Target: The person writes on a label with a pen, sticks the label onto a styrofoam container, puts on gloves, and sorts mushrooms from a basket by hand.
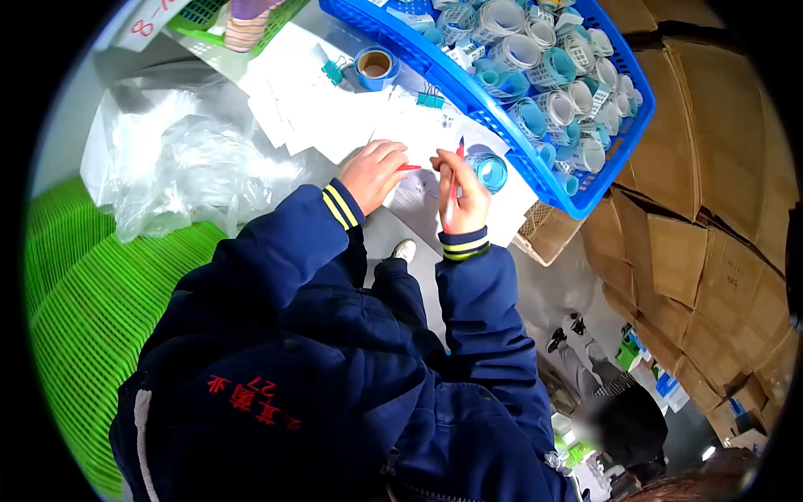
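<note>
In my right hand (464,199), closed round its barrel, is a red pen (454,188) that points up and away from me. My left hand (372,176) rests at the sheets with its fingers pinched together. A small red piece (409,167), perhaps a pen cap, sticks out from its fingertips. White paper sheets (322,117) lie under and beyond both hands, with some handwriting between them. Just right of my right hand is a blue label roll (489,171). Farther off are a teal binder clip (431,99), another binder clip (335,71) and a blue tape roll (376,69) with a brown core.
A blue basket (477,96) full of rolled labels borders the papers at the upper right. Clear plastic bags (192,151) and green ribbed stacks (100,309) are at left, a green basket (201,17) above. Cardboard boxes (711,151) line the right; another person (627,418) is lower right.
</note>
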`<state>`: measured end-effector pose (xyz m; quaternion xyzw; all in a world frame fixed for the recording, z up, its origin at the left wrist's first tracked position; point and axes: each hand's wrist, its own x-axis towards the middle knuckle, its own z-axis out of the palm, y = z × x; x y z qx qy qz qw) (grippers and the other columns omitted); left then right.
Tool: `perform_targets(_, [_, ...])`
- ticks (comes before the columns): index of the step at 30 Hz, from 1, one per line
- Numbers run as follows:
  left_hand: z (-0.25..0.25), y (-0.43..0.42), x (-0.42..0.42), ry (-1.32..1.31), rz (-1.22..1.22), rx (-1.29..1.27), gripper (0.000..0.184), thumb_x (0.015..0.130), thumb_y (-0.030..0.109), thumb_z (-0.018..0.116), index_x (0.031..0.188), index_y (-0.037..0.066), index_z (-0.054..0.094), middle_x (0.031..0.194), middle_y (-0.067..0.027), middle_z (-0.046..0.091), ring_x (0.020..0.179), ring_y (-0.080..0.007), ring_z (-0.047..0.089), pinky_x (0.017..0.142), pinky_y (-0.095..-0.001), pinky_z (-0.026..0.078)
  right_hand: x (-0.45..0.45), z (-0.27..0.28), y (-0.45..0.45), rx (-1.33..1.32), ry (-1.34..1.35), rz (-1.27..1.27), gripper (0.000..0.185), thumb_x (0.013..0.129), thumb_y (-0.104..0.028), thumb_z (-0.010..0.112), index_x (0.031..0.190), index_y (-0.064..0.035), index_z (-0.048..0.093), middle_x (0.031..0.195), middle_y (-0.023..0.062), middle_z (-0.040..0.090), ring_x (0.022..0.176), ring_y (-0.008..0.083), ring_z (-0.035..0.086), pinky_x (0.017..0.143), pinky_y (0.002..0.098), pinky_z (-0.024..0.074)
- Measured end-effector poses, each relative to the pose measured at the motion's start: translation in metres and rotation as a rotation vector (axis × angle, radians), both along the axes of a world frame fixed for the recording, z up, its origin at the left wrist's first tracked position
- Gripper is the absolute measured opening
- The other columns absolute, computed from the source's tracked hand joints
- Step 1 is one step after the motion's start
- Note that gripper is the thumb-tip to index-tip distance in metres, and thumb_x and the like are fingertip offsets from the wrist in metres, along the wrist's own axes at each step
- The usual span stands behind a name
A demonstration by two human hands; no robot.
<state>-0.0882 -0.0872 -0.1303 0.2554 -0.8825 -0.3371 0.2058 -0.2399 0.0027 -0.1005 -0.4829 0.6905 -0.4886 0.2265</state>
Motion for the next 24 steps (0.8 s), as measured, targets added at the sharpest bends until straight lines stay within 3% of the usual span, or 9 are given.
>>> perform_targets(2, [-0.006,-0.006,-0.004,-0.066,-0.058,-0.054,0.019,0.081,0.012,0.059,0.097,0.003,0.056,0.121,-0.0120,0.051,0.117,-0.0298,0.044,0.097,-0.0399,0.037,-0.005,-0.004,-0.015,0.014,0.109,-0.006,0.036,0.071,0.009,0.055,0.104,-0.0043,0.061,0.081,0.0115,0.063,0.075,0.0265,0.060,0.068,0.0327,0.0474])
perform_targets(6, [-0.015,-0.015,-0.008,-0.173,-0.074,-0.114,0.019,0.080,0.016,0.060,0.096,0.007,0.057,0.125,-0.0086,0.049,0.124,-0.0253,0.039,0.103,-0.0413,0.031,-0.015,-0.008,-0.040,0.031,0.391,0.102,0.036,0.069,0.006,0.058,0.103,-0.0053,0.061,0.080,0.0104,0.063,0.073,0.0271,0.059,0.067,0.0347,0.0473])
perform_targets(8, [-0.015,-0.017,-0.007,-0.187,-0.085,-0.121,0.023,0.079,0.015,0.062,0.099,0.005,0.056,0.128,-0.0095,0.048,0.126,-0.0275,0.037,0.103,-0.0450,0.030,-0.012,-0.007,-0.045,0.075,0.301,0.122,0.029,0.075,0.001,0.059,0.103,-0.0043,0.062,0.083,0.0122,0.063,0.077,0.0268,0.061,0.070,0.0332,0.0477])
perform_targets(11, [-0.008,-0.015,-0.003,-0.142,-0.107,-0.132,0.023,0.077,0.014,0.062,0.097,0.004,0.056,0.124,-0.0106,0.050,0.123,-0.0277,0.040,0.102,-0.0434,0.032,-0.009,-0.009,-0.041,0.097,-0.059,-0.102,0.022,0.087,-0.009,0.056,0.107,-0.0009,0.061,0.090,0.0157,0.064,0.084,0.0253,0.062,0.076,0.0312,0.0477])
perform_targets(14, [-0.005,-0.008,-0.006,-0.076,-0.128,-0.116,0.020,0.076,0.012,0.062,0.093,0.003,0.057,0.119,-0.0127,0.052,0.119,-0.0290,0.043,0.101,-0.0426,0.034,-0.003,-0.023,-0.028,0.106,-0.334,-0.211,0.023,0.092,-0.015,0.051,0.106,0.0005,0.059,0.082,0.0081,0.061,0.072,0.0124,0.057,0.066,0.0238,0.0459])
perform_targets(16, [-0.006,0.000,-0.007,-0.033,-0.147,-0.080,0.019,0.075,0.011,0.062,0.092,0.003,0.057,0.116,-0.0137,0.053,0.118,-0.0296,0.044,0.100,-0.0428,0.035,0.003,-0.033,-0.026,0.134,-0.466,-0.236,0.021,0.092,-0.015,0.051,0.105,0.0006,0.058,0.081,0.0079,0.061,0.071,0.0116,0.057,0.064,0.0233,0.0459])
perform_targets(20, [-0.011,0.003,-0.005,-0.096,-0.153,-0.079,0.023,0.073,0.008,0.061,0.094,0.001,0.057,0.115,-0.0143,0.053,0.117,-0.0306,0.045,0.100,-0.0430,0.036,0.012,-0.042,-0.030,0.063,-0.349,-0.290,0.016,0.089,-0.008,0.054,0.102,0.0015,0.054,0.085,0.0093,0.061,0.074,0.0133,0.058,0.070,0.0252,0.0474])
perform_targets(22, [-0.016,0.005,-0.005,-0.088,-0.133,-0.121,0.017,0.077,0.013,0.054,0.089,0.003,0.058,0.114,-0.0126,0.055,0.117,-0.0294,0.044,0.101,-0.0438,0.034,0.017,-0.038,-0.028,0.086,-0.228,-0.217,0.016,0.089,-0.007,0.055,0.102,0.0020,0.053,0.089,0.0103,0.060,0.078,0.0151,0.059,0.074,0.0259,0.0472])
perform_targets(24, [-0.016,0.005,-0.006,-0.079,-0.126,-0.137,0.019,0.078,0.013,0.052,0.091,0.002,0.059,0.114,-0.0122,0.054,0.118,-0.0292,0.044,0.102,-0.0433,0.034,0.024,-0.029,-0.028,0.112,-0.327,-0.201,0.016,0.089,-0.007,0.054,0.102,0.0024,0.053,0.093,0.0114,0.060,0.085,0.0157,0.059,0.078,0.0261,0.0459])
